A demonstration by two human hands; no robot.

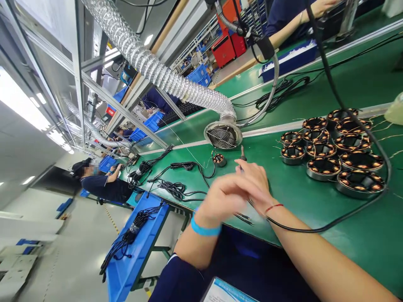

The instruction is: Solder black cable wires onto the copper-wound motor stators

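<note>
My right hand (256, 180), with a red string at the wrist, is closed around a soldering iron (242, 154); its tip points away from me over the green bench. Smeared by motion, my left hand (225, 195) with a blue wristband crosses over the right hand and wrist; its fingers are unclear. Just beyond the hands a small stator with copper windings (219, 160) sits on the bench, with a black cable (201, 172) beside it. Cable ends with bare tips (244, 218) lie below my hands. A black cord (315, 230) runs from near my right wrist to the right.
Several wound stators (323, 161) stand grouped at the right. A round fume extractor (223, 135) on a silver duct hangs beyond the small stator. Bundled black cables (171, 188) lie left, and a blue tray (124, 268) holds more. Co-workers are at left (103, 184) and across the bench.
</note>
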